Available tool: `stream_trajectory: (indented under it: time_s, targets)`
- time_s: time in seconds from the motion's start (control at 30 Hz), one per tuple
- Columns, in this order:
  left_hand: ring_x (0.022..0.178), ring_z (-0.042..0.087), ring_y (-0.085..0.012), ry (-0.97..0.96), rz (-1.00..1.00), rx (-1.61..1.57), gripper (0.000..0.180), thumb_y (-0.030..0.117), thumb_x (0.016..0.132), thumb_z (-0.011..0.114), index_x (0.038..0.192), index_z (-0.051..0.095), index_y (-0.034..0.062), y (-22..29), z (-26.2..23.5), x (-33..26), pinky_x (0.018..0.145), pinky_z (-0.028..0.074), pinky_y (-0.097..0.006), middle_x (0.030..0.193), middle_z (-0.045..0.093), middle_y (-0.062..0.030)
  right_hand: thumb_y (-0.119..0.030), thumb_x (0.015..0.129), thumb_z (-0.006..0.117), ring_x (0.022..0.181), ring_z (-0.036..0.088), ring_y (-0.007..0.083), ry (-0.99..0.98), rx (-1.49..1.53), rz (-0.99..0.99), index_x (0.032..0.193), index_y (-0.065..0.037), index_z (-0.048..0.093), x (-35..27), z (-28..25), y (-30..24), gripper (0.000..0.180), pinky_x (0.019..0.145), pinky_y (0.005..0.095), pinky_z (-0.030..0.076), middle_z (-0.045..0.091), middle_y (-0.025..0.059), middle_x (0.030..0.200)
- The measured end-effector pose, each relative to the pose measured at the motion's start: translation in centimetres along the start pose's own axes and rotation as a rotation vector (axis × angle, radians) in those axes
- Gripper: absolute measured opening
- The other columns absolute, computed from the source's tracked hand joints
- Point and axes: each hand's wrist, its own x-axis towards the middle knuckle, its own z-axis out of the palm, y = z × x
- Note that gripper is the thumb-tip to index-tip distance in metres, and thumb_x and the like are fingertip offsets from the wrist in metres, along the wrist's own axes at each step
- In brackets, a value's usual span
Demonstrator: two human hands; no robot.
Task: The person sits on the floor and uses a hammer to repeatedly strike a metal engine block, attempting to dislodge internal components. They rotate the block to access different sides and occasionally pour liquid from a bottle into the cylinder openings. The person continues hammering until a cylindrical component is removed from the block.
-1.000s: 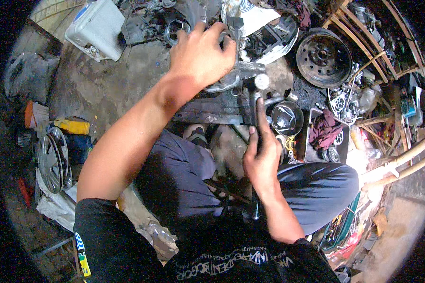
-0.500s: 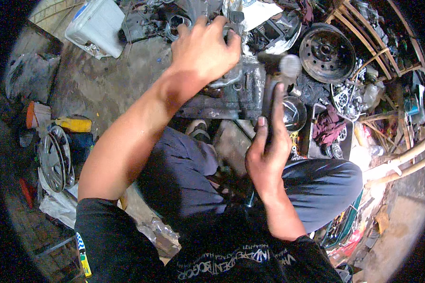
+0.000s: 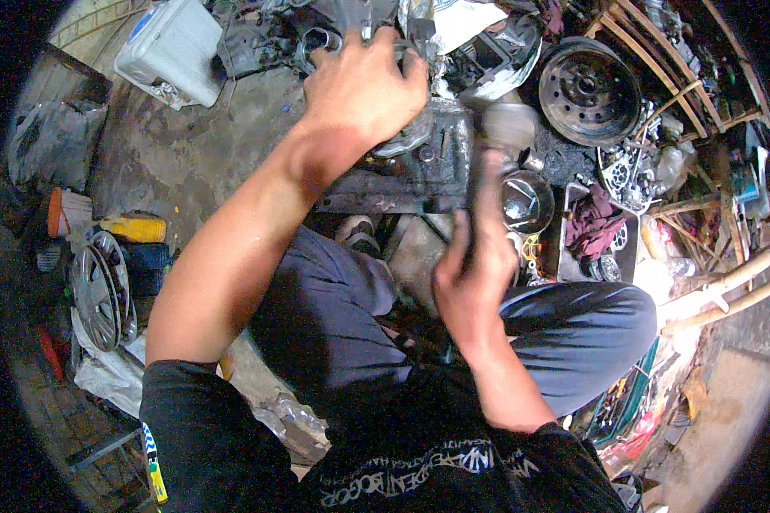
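Observation:
Held upright in my right hand (image 3: 479, 265) is a hammer (image 3: 509, 126), its head and handle smeared by motion; my index finger lies stretched along the handle. My left hand (image 3: 364, 90) reaches forward with its fingers curled over a greasy metal machine part (image 3: 411, 139) on the ground. The fingertips are partly hidden behind the part's upper edge. The hammer head is to the right of my left hand, apart from the part. A short metal pipe end (image 3: 321, 40) shows just beyond my left thumb side.
Right of the hammer are a wheel rim (image 3: 590, 90), a round metal bowl (image 3: 526, 203) and a tray (image 3: 573, 256) with a maroon rag (image 3: 592, 224). A grey plastic box (image 3: 169, 53), a yellow bottle (image 3: 133, 227) and wheel covers (image 3: 97, 297) stand left. Wooden slats (image 3: 659, 73) edge the far right.
The hammer and my right hand have shifted slightly left, and the hammer head is more blurred. My left hand keeps its hold on the metal part.

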Motion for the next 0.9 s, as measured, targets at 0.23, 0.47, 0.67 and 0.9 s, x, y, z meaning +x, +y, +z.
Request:
stream_trajectory:
  time_s: [0.23,0.47,0.67,0.9]
  targets:
    - [0.117,0.054,-0.0575,-0.024,0.016,0.076,0.054,0.043,0.097,0.047,0.138,0.053,0.0076,0.7,-0.4,-0.3,0.104,0.042,-0.061,0.132,0.055,-0.0298,0.016,0.088,0.047,0.131,0.054,0.0390,0.044,0.039,-0.015,0.151,0.003,0.038,1.2,-0.9,-1.0,0.065,0.104,0.0389,0.045,0.046,0.0273,0.148]
    - [0.114,0.057,-0.0564,-0.110,-0.061,0.078,0.056,0.043,0.098,0.046,0.137,0.052,0.0039,0.8,-0.9,0.0,0.101,0.047,-0.059,0.129,0.055,-0.0327,0.013,0.090,0.049,0.125,0.057,0.0414,-0.097,-0.005,0.134,0.153,-0.002,0.035,0.0,0.5,1.1,0.067,0.099,0.0415,0.049,0.050,0.0316,0.141]
    - [0.112,0.059,-0.0548,-0.060,-0.038,0.097,0.055,0.043,0.098,0.044,0.134,0.054,0.0027,0.5,-0.5,0.4,0.098,0.049,-0.058,0.128,0.056,-0.0328,0.015,0.088,0.046,0.137,0.047,0.0371,0.175,0.049,-0.123,0.153,0.001,0.034,1.1,-1.2,-1.3,0.068,0.107,0.0369,0.043,0.040,0.0262,0.152]
    - [0.116,0.057,-0.0532,-0.167,-0.003,0.156,0.054,0.042,0.099,0.042,0.133,0.054,0.0018,-1.4,0.6,1.6,0.099,0.048,-0.058,0.131,0.055,-0.0313,0.010,0.091,0.050,0.124,0.058,0.0408,-0.153,0.031,0.231,0.152,-0.002,0.037,-0.1,0.4,1.3,0.064,0.101,0.0417,0.048,0.052,0.0299,0.139]
